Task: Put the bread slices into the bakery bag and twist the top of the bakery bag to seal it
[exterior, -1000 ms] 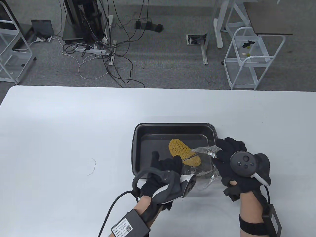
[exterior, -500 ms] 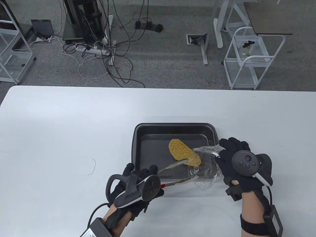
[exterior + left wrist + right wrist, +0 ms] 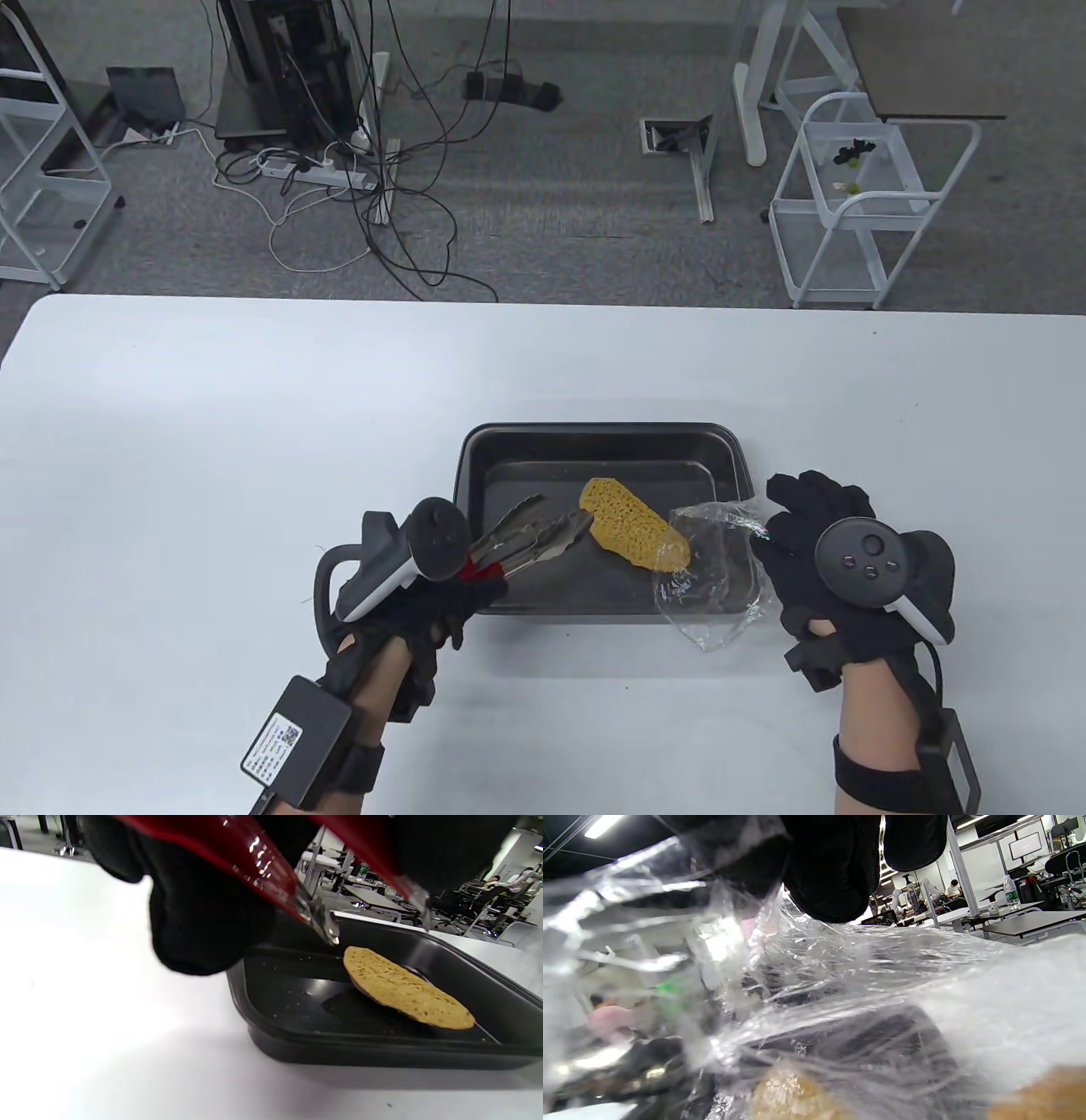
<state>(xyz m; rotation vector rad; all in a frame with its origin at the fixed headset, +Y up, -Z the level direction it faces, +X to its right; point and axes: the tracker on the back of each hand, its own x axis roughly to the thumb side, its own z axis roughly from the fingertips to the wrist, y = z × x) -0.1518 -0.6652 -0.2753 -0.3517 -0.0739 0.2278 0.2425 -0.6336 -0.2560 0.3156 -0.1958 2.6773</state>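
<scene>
A yellow-brown bread slice (image 3: 632, 535) lies in the black tray (image 3: 475, 458), its right end at the mouth of the clear bakery bag (image 3: 713, 586). My left hand (image 3: 428, 607) grips red-handled metal tongs (image 3: 530, 539) at the tray's left rim. The tong tips stand apart beside the slice's left end and hold nothing. In the left wrist view the tongs (image 3: 318, 916) hang above the bread slice (image 3: 403, 988). My right hand (image 3: 802, 531) holds the bag's right side. In the right wrist view the crinkled bakery bag (image 3: 840, 984) fills the frame under my fingers (image 3: 835, 866).
The tray sits at the middle front of the white table (image 3: 212, 424). A thin bit of thread (image 3: 318, 573) lies left of my left hand. Beyond the far table edge are floor cables (image 3: 373, 204) and a white cart (image 3: 857, 195).
My left hand has pulled back to the left and turned, swinging the tongs from the bag mouth to the slice's left end. My right hand and the bag have shifted slightly right.
</scene>
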